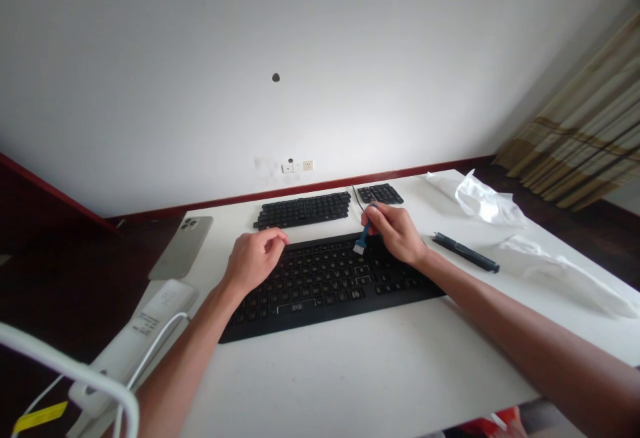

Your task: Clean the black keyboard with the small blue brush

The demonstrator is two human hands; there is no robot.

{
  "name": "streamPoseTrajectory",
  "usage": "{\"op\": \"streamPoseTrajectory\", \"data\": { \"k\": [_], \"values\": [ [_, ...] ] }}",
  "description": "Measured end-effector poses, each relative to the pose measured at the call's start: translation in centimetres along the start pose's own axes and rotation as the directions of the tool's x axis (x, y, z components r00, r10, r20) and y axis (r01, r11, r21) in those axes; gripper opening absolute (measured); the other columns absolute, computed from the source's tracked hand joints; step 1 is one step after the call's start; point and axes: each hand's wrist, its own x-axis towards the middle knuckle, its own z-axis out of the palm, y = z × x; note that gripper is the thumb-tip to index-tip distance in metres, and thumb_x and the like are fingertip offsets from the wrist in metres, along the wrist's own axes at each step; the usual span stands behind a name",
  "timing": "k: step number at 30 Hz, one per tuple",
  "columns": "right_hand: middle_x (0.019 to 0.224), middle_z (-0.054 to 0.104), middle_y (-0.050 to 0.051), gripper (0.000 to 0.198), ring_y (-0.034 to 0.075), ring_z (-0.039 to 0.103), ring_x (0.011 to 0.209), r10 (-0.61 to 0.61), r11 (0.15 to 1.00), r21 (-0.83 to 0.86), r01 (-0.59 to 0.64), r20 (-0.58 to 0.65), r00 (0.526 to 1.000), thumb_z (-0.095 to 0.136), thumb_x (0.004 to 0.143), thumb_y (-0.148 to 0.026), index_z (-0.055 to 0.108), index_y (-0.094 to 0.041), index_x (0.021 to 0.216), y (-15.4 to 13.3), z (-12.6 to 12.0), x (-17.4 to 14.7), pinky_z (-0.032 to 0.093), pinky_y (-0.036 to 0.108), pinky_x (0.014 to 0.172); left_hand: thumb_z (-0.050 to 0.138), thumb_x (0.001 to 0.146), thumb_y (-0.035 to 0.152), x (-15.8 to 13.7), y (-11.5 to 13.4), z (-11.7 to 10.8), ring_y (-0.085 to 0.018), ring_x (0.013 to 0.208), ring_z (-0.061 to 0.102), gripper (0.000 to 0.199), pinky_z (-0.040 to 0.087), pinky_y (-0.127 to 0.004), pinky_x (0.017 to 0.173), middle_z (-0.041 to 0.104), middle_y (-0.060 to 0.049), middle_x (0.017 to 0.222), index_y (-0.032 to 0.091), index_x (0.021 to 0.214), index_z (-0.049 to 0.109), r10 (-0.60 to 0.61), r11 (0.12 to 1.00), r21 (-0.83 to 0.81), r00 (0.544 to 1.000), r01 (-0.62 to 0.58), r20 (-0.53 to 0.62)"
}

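Note:
A black keyboard (325,285) lies across the middle of the white table (350,371). My right hand (397,231) grips a small blue brush (364,235) with white bristles, its tip down on the keyboard's upper right rows. My left hand (255,258) rests on the keyboard's upper left corner with its fingers curled loosely over the edge, holding it. Behind the keyboard lie a black sheet of keycaps (304,210) and a smaller black keypad block (380,193).
A phone (181,246) lies face down at the table's left edge. A white power strip (133,345) with a white cable sits at the front left. A black pen-like tool (466,252) and crumpled white plastic bags (487,201) lie to the right. Curtains hang far right.

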Motion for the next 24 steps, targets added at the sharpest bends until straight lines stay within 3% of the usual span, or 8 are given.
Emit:
{"op": "streamPoseTrajectory", "data": {
  "k": [5,9,14,20,24],
  "values": [
    [0.064,0.062,0.001,0.054,0.015,0.056,0.060,0.055,0.998,-0.022,-0.055,-0.012,0.998,0.051,0.109,-0.061,0.070,-0.019,0.082,0.4,-0.3,0.3,0.041,0.029,0.061,0.054,0.098,0.027,0.1,0.1,0.0,-0.010,0.048,0.044,0.032,0.033,-0.027,0.058,0.059,0.006,0.054,0.022,0.088,0.084,-0.028,0.999,0.020,0.999,0.027,0.025],
    [0.060,0.063,0.001,0.051,0.015,0.057,0.056,0.095,0.991,0.091,-0.100,0.048,0.994,0.059,0.104,-0.062,0.071,-0.018,0.080,0.3,-0.2,0.3,0.043,0.028,0.059,0.053,0.098,0.029,0.2,0.0,0.0,-0.011,0.049,0.045,0.032,0.033,-0.027,0.058,0.060,0.006,0.056,0.022,0.090,0.084,-0.036,0.999,0.020,0.998,0.035,0.054],
    [0.056,0.061,0.001,0.048,0.013,0.054,0.053,0.086,0.982,0.166,-0.088,0.020,0.996,0.063,0.102,-0.058,0.070,-0.018,0.075,-0.2,-0.7,0.2,0.041,0.027,0.054,0.054,0.098,0.030,0.2,0.0,-0.1,-0.011,0.049,0.045,0.032,0.033,-0.028,0.059,0.061,0.005,0.057,0.023,0.092,0.085,-0.062,0.998,0.028,0.994,0.060,0.091],
    [0.051,0.060,0.000,0.042,0.013,0.055,0.047,0.124,0.974,0.156,-0.165,0.242,0.962,0.073,0.092,-0.052,0.069,-0.018,0.068,-0.4,-0.7,0.3,0.038,0.025,0.048,0.053,0.098,0.031,0.2,-0.1,0.0,-0.012,0.051,0.047,0.033,0.035,-0.028,0.060,0.064,0.005,0.059,0.024,0.093,0.085,-0.076,0.996,0.046,0.990,0.071,0.123],
    [0.050,0.059,-0.001,0.041,0.012,0.054,0.046,0.123,0.971,0.178,-0.158,0.194,0.973,0.072,0.093,-0.051,0.069,-0.018,0.068,-0.7,-0.8,0.3,0.039,0.024,0.048,0.053,0.098,0.031,0.2,-0.1,0.0,-0.012,0.051,0.048,0.033,0.035,-0.029,0.061,0.062,0.005,0.058,0.025,0.094,0.086,-0.083,0.996,0.051,0.988,0.077,0.130]
  ]
}}
